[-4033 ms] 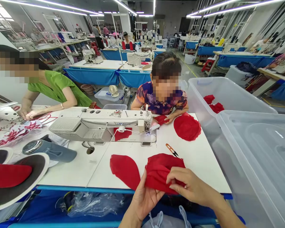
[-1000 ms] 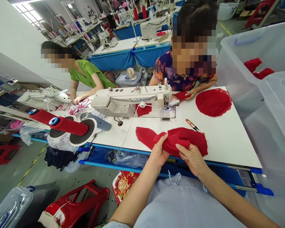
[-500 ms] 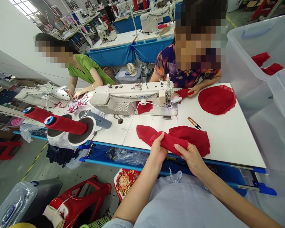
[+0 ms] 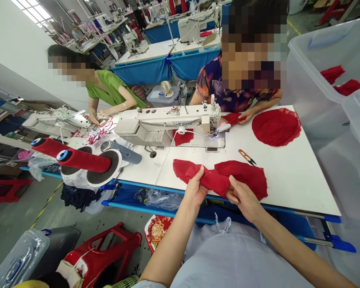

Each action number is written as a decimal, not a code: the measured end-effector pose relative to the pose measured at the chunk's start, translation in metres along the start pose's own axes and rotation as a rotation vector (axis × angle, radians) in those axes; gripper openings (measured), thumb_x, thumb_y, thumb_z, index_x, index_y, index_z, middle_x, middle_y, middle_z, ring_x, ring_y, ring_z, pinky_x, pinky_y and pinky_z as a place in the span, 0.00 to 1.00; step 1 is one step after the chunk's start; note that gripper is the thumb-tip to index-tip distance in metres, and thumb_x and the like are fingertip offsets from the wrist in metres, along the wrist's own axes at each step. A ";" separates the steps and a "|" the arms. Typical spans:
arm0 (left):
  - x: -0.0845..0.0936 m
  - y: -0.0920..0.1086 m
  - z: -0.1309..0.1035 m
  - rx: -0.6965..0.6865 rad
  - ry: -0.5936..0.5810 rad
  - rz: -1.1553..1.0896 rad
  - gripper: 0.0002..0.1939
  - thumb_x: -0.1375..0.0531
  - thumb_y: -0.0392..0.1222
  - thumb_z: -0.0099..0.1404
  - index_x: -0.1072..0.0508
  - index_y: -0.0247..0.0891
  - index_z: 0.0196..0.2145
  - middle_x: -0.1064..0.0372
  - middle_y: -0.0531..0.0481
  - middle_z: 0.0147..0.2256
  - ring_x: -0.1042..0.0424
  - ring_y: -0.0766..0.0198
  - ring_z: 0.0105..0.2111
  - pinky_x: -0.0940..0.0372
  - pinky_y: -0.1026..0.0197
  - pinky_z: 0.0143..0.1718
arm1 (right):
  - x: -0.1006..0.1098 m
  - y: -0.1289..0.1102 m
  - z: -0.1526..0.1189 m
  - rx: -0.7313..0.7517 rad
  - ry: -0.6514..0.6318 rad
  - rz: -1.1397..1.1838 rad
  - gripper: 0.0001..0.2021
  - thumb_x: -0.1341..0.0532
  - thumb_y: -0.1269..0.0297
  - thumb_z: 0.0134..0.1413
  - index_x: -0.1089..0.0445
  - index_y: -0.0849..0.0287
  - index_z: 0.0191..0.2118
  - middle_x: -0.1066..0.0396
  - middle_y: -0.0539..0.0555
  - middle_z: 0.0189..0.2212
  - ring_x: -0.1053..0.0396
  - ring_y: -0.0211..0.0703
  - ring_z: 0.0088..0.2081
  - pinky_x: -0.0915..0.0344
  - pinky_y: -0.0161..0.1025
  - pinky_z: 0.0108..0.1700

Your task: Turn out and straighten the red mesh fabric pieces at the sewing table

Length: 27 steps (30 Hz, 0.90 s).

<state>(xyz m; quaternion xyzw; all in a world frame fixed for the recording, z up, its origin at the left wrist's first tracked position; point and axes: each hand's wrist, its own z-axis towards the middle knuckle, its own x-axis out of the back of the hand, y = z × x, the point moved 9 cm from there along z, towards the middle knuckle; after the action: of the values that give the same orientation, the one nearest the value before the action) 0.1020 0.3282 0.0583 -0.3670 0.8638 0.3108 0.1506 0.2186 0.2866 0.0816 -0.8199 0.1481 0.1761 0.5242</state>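
Between my two hands is a folded piece of red fabric [image 4: 215,179], raised at the near edge of the white table. My left hand [image 4: 197,189] pinches its left part, thumb on top. At its right end my right hand [image 4: 242,196] grips the edge with thumb and curled fingers. Behind it, more red cloth [image 4: 249,176] lies on the table, and a further red flap sticks out at the left. Orange-handled thread snips [image 4: 246,157] rest just beyond the cloth. Farther right is a round stack of red fabric [image 4: 276,127].
A sewing machine [image 4: 168,124] stands across the table, a co-worker's hand [image 4: 248,115] holding red fabric near its needle. Red thread cones [image 4: 84,160] stand at the left, beside a grey-blue tumbler [image 4: 127,152]. Clear plastic bins [image 4: 327,100] flank the right side. Another person sews at far left.
My right hand has shifted slightly left along the red fabric, its fingers curling more under the edge. My left hand keeps its pinch. The view has moved a little.
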 end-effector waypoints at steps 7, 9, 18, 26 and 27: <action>0.001 0.004 0.002 0.006 0.057 -0.020 0.05 0.41 0.33 0.61 0.30 0.32 0.27 0.28 0.47 0.24 0.28 0.65 0.23 0.28 0.60 0.32 | 0.002 -0.006 -0.002 0.128 0.107 -0.205 0.22 0.38 0.45 0.47 0.44 0.57 0.21 0.50 0.44 0.18 0.56 0.34 0.21 0.57 0.35 0.23; 0.003 0.006 0.004 0.016 0.107 -0.050 0.06 0.41 0.32 0.61 0.31 0.32 0.25 0.29 0.48 0.23 0.28 0.65 0.23 0.28 0.60 0.32 | -0.001 -0.008 -0.004 0.197 0.093 -0.292 0.21 0.41 0.44 0.50 0.44 0.56 0.22 0.49 0.45 0.20 0.54 0.35 0.23 0.52 0.35 0.25; 0.009 0.000 0.015 0.019 0.113 -0.092 0.05 0.38 0.31 0.58 0.30 0.32 0.26 0.29 0.47 0.24 0.28 0.64 0.23 0.29 0.60 0.35 | 0.003 -0.011 -0.009 0.241 0.103 -0.396 0.21 0.43 0.45 0.52 0.48 0.55 0.21 0.54 0.45 0.21 0.54 0.36 0.24 0.51 0.35 0.26; 0.009 0.002 0.007 -0.017 0.024 -0.050 0.03 0.37 0.34 0.58 0.28 0.31 0.31 0.27 0.46 0.27 0.26 0.62 0.26 0.29 0.58 0.36 | 0.017 -0.002 -0.007 0.161 0.127 -0.350 0.23 0.41 0.43 0.50 0.49 0.55 0.20 0.56 0.44 0.19 0.58 0.35 0.22 0.57 0.35 0.22; 0.010 0.004 0.007 -0.015 0.049 -0.060 0.03 0.38 0.34 0.58 0.28 0.31 0.30 0.27 0.46 0.26 0.27 0.62 0.25 0.29 0.58 0.36 | 0.014 -0.003 -0.008 0.171 0.107 -0.371 0.23 0.42 0.43 0.50 0.49 0.55 0.20 0.56 0.44 0.19 0.58 0.35 0.22 0.56 0.35 0.23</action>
<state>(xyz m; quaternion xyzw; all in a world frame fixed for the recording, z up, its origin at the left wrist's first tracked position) 0.0931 0.3297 0.0495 -0.4010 0.8536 0.3034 0.1360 0.2334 0.2800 0.0806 -0.7937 0.0364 0.0196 0.6069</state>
